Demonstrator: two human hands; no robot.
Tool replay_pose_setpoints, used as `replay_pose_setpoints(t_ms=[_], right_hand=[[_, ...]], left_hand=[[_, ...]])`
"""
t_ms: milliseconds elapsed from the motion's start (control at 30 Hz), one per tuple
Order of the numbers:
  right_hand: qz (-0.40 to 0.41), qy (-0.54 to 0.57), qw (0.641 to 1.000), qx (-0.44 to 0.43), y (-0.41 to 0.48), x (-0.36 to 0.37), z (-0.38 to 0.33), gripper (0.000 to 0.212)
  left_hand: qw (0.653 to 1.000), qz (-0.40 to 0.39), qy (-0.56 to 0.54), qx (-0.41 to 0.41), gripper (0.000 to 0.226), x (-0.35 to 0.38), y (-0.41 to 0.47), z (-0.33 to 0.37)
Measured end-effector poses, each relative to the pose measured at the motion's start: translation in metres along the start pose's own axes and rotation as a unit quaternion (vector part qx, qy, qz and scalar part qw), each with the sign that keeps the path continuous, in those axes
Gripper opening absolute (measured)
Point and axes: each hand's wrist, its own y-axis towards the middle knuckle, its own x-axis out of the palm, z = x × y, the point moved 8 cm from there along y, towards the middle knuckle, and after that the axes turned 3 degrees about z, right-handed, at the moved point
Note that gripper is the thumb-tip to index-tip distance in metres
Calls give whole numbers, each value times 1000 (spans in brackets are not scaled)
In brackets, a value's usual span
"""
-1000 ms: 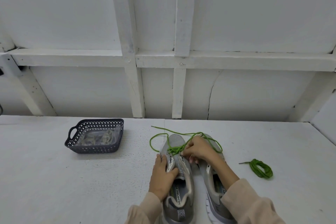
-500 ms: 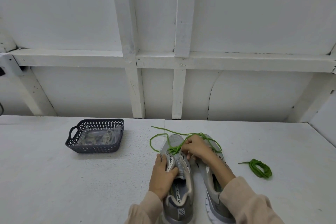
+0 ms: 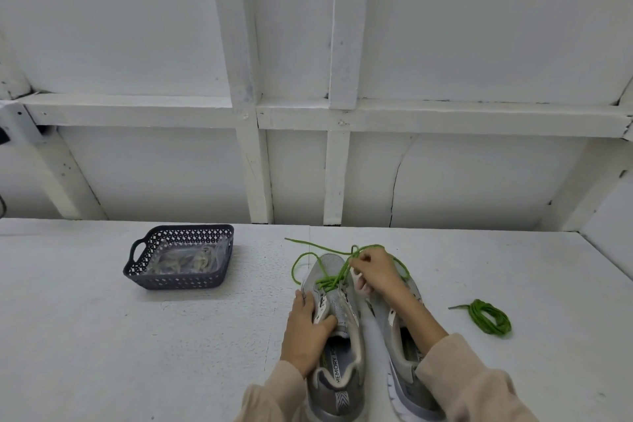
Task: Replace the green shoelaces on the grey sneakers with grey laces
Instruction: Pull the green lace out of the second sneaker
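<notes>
- Right hand [image 3: 375, 272]: fingers [image 3: 362, 259] pinch the green lace [image 3: 334, 279] above the toe end of the left sneaker [image 3: 330, 264], and the strand runs taut from the pinch down to the lowest eyelets.
- Left hand [image 3: 308, 325]: grips the left sneaker mid-length, thumb across the tongue, other fingers along the outer side.
- Lace slack loops onto the worktop [image 3: 102, 353] left of and beyond the toe. Upper eyelets are bare.
- Both sneakers lie side by side near the front edge, right of centre, soles down. Long axes run near-to-far, toes at the wall, heels at the camera.
- Right sneaker [image 3: 397, 353]: mostly hidden under the right forearm and sleeve, so can't tell its lacing. Both heels are cut off or covered at the frame bottom.
- Coiled green lace [image 3: 489, 317] lies on the worktop, right of the sneakers and apart from them.
- Dark basket [image 3: 178, 281] stands well left and holds the grey laces [image 3: 185, 259] in clear plastic. Count unreadable.
</notes>
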Motion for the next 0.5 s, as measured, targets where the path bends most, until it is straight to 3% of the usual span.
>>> replay_pose_setpoints(t_ms=[67, 233, 300, 433, 500], right_hand=[[45, 25, 999, -5, 2, -11, 0, 24], [-106, -65, 992, 25, -5, 22, 13, 27], [-85, -33, 996, 19, -2, 19, 10, 22], [68, 67, 995, -5, 3, -15, -5, 15], [25, 72, 997, 11, 0, -10, -5, 18]], left_hand=[[1000, 1, 1, 2, 74, 0, 0, 1], [1000, 3, 6, 2, 74, 0, 0, 0], [1000, 1, 6, 1, 74, 0, -1, 0], [1000, 1, 5, 3, 75, 0, -1, 1], [1000, 2, 5, 2, 74, 0, -1, 1]])
